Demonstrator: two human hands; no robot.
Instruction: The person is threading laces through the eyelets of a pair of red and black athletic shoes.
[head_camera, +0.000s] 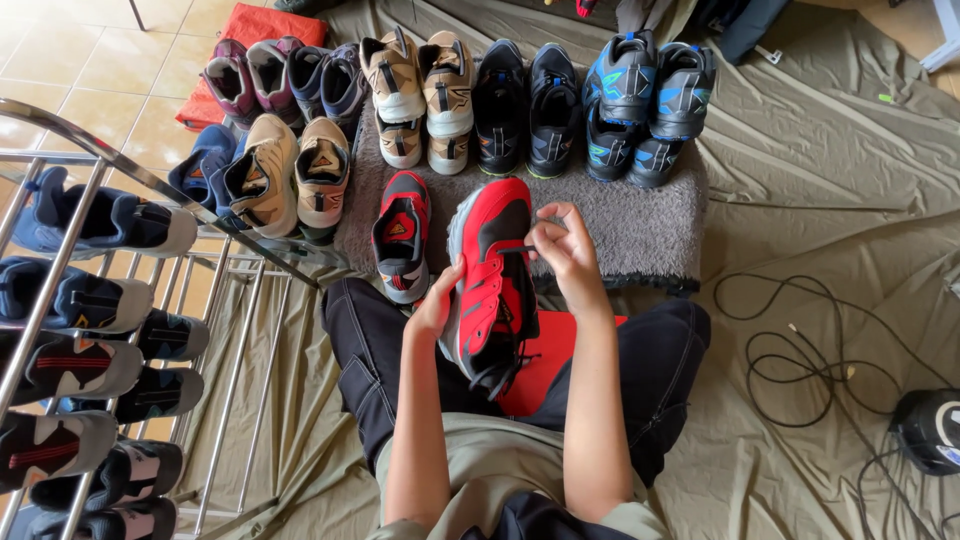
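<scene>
Lacing is under way on the red-and-black sneaker (493, 275), which is sitting over the person's lap above a red board (545, 365). Left hand (437, 303) is cupping the shoe's side, fingers curled against the sole edge. Right hand (563, 245) is pinching the black lace (515, 249) near the toe-end eyelets, thumb and fingers pressed together. Loose lace ends are dangling off the collar end, so by my read lacing is partway at best; can't tell how many eyelets are threaded. Its mate (401, 235) is waiting on the grey mat (640, 225), just beside the held shoe. Rows of other pairs are lining the mat behind, and more are sitting on the metal rack (130, 175) to the left.
</scene>
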